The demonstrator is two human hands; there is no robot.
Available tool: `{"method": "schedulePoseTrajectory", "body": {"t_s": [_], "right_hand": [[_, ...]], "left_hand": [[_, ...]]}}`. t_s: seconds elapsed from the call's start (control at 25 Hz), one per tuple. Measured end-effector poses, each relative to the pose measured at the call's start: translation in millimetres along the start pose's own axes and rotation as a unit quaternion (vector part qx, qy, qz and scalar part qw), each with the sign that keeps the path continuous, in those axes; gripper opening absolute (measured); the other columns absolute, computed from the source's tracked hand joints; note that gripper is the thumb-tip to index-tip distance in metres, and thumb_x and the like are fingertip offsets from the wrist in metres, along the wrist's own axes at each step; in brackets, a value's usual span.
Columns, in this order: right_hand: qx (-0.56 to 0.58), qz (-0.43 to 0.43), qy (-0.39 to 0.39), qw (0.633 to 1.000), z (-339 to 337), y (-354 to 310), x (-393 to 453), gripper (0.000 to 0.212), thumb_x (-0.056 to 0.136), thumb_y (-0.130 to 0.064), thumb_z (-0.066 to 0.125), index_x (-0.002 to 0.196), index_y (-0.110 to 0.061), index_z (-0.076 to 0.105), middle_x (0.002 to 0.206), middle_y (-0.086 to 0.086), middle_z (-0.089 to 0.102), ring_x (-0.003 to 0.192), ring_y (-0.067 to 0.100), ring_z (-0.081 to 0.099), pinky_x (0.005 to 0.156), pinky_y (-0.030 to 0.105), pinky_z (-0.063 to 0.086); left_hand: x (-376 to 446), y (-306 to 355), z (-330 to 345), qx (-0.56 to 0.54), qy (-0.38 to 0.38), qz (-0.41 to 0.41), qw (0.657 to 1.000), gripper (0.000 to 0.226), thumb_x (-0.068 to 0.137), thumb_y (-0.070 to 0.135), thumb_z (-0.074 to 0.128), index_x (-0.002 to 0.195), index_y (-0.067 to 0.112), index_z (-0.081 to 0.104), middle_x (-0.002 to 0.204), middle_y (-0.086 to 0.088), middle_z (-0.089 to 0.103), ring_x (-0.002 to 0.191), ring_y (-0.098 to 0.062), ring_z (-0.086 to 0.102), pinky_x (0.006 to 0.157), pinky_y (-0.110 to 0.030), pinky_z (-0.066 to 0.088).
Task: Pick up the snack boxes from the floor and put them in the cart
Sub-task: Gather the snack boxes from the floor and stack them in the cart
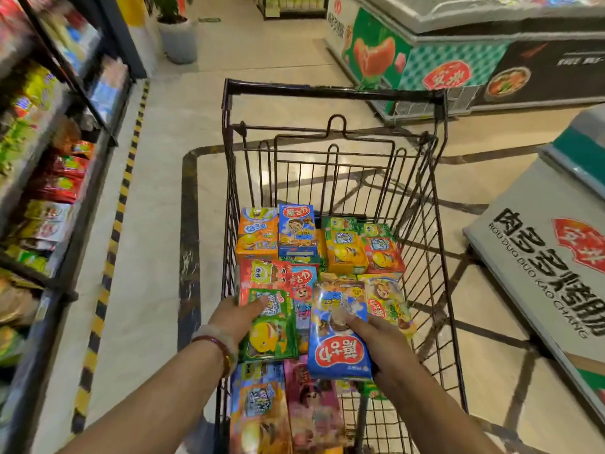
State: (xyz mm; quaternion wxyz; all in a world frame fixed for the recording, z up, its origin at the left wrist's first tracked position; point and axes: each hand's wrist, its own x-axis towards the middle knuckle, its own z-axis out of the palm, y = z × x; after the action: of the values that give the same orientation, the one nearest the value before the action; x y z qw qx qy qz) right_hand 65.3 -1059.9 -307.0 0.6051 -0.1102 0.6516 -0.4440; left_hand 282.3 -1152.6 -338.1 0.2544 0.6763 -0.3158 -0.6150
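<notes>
I see my left hand (240,314) gripping a green snack box (269,326) and my right hand (376,335) gripping a blue snack box (339,335), both over the boxes inside the cart (334,93).

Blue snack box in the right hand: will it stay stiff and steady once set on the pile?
The blue box looks like thin, glossy card, so probably light, fairly stiff, a little slippery. The right hand holds it over unevenly stacked boxes in the cart, so it may slide or tilt.
</notes>
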Motion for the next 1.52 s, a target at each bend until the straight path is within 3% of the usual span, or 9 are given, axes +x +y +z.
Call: {"method": "schedulePoseTrajectory", "body": {"t_s": [0.36,0.6,0.68,0.8,0.88,1.04,1.32,1.4,1.52], "right_hand": [[-0.04,0.021,-0.019,0.999,20,-16,74,0.018,0.089,-0.018,0.065,0.105,-0.01,0.062,0.098,0.016,0.07,0.076,0.03,0.07,0.055,0.031,0.054],[-0.069,0.023,-0.022,0.997,21,-12,87,0.04,0.088,-0.021,0.067,0.124,-0.008,0.055,0.111,0.016,0.066,0.083,0.031,0.07,0.059,0.032,0.055],[-0.08,0.021,-0.027,0.996,21,-11,89,0.039,0.087,-0.022,0.067,0.122,-0.008,0.056,0.108,0.015,0.067,0.082,0.03,0.071,0.06,0.032,0.055],[-0.083,0.011,-0.035,0.996,24,-13,86,0.028,0.089,-0.02,0.066,0.114,-0.01,0.059,0.103,0.014,0.069,0.077,0.027,0.071,0.055,0.03,0.055],[-0.083,0.003,-0.039,0.996,24,-14,84,0.02,0.089,-0.018,0.065,0.107,-0.011,0.061,0.096,0.012,0.07,0.071,0.024,0.071,0.054,0.031,0.057],[-0.077,-0.001,-0.035,0.996,28,-13,82,0.012,0.089,-0.017,0.065,0.1,-0.014,0.061,0.091,0.01,0.071,0.067,0.023,0.071,0.058,0.034,0.059],[-0.182,-0.058,-0.011,0.982,59,-4,106,0.028,0.091,-0.032,0.062,0.112,-0.014,0.057,0.106,0.007,0.067,0.088,0.026,0.069,0.08,0.046,0.057],[-0.296,-0.119,0.009,0.948,67,2,115,0.036,0.095,-0.033,0.055,0.123,-0.012,0.051,0.12,0.007,0.059,0.108,0.026,0.061,0.09,0.041,0.051],[-0.48,-0.244,0.066,0.84,70,12,121,0.05,0.099,-0.025,0.046,0.145,-0.008,0.033,0.145,0.011,0.038,0.133,0.03,0.036,0.107,0.036,0.031]], "left_hand": [[36,-6,19,0.157,0.101,0.099,0.977,0.072,0.084,0.034,0.069,0.141,0.013,0.031,0.131,-0.013,0.056,0.115,-0.033,0.056,0.098,-0.049,0.046],[32,-15,28,0.432,0.143,0.281,0.845,0.065,0.069,-0.011,0.07,0.13,-0.006,0.05,0.133,-0.026,0.05,0.123,-0.044,0.049,0.105,-0.043,0.031],[25,-14,33,0.506,0.108,0.325,0.792,0.053,0.075,0.012,0.067,0.126,0.0,0.057,0.131,-0.023,0.054,0.118,-0.043,0.054,0.098,-0.049,0.038],[20,-10,35,0.597,0.044,0.275,0.752,0.084,0.079,0.061,0.013,0.15,0.016,0.021,0.156,-0.003,0.013,0.143,-0.027,0.02,0.114,-0.039,0.019],[24,-12,29,0.635,0.044,0.288,0.716,0.083,0.077,0.059,0.023,0.143,0.011,0.039,0.149,-0.01,0.034,0.134,-0.032,0.04,0.105,-0.046,0.036],[30,-13,28,0.67,0.034,0.225,0.707,0.063,0.077,0.044,0.037,0.117,0.004,0.065,0.119,-0.02,0.064,0.106,-0.041,0.063,0.079,-0.054,0.054],[31,-13,33,0.652,0.078,0.271,0.704,0.063,0.081,0.043,0.032,0.125,0.007,0.06,0.13,-0.015,0.058,0.115,-0.033,0.059,0.094,-0.047,0.044],[33,-13,30,0.644,0.073,0.263,0.714,0.068,0.085,0.045,0.022,0.138,0.008,0.046,0.144,-0.013,0.041,0.128,-0.03,0.048,0.111,-0.041,0.026],[33,-15,29,0.655,0.036,0.237,0.717,0.058,0.098,0.042,0.018,0.13,0.007,0.052,0.131,-0.017,0.057,0.116,-0.032,0.058,0.101,-0.039,0.025]]}}
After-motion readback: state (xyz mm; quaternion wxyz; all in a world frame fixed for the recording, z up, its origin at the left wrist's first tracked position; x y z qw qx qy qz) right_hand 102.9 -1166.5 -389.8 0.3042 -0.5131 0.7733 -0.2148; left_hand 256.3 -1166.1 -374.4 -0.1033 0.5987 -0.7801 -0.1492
